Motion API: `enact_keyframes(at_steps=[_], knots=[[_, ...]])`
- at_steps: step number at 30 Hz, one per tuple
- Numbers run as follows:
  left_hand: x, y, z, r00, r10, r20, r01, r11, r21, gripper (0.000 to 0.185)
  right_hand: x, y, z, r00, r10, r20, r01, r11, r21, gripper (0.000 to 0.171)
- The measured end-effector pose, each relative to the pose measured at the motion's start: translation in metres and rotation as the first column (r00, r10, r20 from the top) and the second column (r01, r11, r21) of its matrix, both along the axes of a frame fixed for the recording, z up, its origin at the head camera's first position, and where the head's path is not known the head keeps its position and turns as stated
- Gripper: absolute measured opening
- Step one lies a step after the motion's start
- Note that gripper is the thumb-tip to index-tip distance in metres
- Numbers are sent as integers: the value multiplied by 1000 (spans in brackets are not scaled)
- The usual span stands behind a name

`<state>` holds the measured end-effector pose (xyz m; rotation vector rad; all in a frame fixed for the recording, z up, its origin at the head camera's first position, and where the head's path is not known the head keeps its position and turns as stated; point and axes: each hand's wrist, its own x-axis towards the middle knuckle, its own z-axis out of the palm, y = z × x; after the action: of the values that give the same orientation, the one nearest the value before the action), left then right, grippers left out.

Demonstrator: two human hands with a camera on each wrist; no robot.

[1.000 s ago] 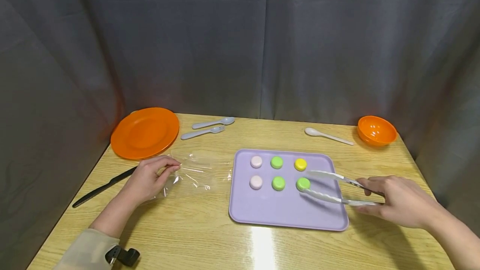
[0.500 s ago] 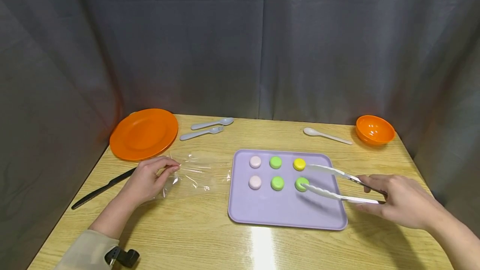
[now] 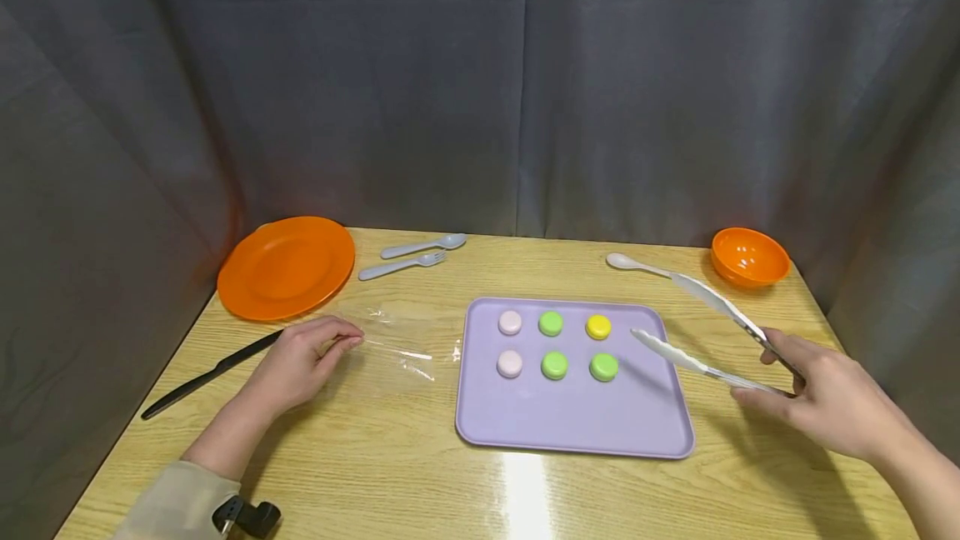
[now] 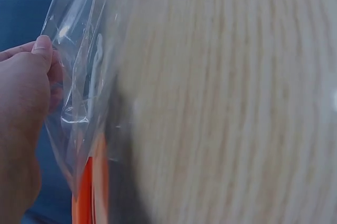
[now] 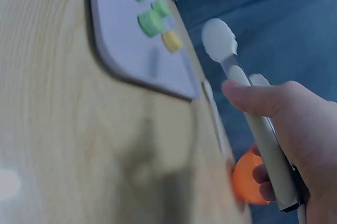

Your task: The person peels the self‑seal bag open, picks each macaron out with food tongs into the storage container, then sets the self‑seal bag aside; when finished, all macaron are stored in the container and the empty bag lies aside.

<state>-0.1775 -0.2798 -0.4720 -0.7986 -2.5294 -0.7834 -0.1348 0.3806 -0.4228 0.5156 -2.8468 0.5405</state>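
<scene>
The right hand (image 3: 825,402) holds the tongs (image 3: 708,338) with their arms spread wide and empty, tips just right of the green macaron (image 3: 603,367); all six still sit on the purple tray (image 3: 570,423), none moved. Well to its left, the left hand (image 3: 300,361) pinches the clear bag (image 3: 401,344), flat and unfilled

My right hand (image 3: 828,407) pulls the tongs (image 3: 701,365) back off the green macaron (image 3: 603,367); their arms now spread wide apart.
</scene>
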Motion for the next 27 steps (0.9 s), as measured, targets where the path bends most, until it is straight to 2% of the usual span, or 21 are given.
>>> enact_keyframes(at_steps=[3, 5, 7, 10, 14, 19, 23, 27], knots=[[1, 1, -5, 1000, -3, 22, 4, 1000, -22, 16, 0, 12, -14, 998, -67, 16, 68, 997, -43, 51], [1, 1, -9, 999, -8, 33, 10, 999, -42, 14, 1, 21, -24, 991, -116, 61, 119, 991, -54, 54], [1, 2, -12, 999, -14, 45, 17, 998, -59, 12, 3, 28, -35, 980, -162, 118, 170, 984, -57, 57], [0, 2, -17, 996, -3, 85, 10, 996, -91, 10, 6, 35, -50, 958, -232, 168, 241, 970, -34, 52], [-2, 3, -21, 992, 31, 126, -8, 983, -183, 10, 10, 38, -66, 940, -316, 125, 320, 947, -10, 54], [-2, 2, -23, 991, 33, 129, 3, 963, -270, 14, 13, 35, -75, 931, -342, 129, 349, 936, -37, 67], [-3, 4, -22, 992, 11, 123, 24, 960, -279, 16, 15, 34, -79, 920, -352, 172, 366, 929, -57, 88], [-4, 7, -21, 992, 1, 127, 35, 961, -275, 19, 18, 35, -83, 916, -364, 170, 379, 923, -68, 93]])
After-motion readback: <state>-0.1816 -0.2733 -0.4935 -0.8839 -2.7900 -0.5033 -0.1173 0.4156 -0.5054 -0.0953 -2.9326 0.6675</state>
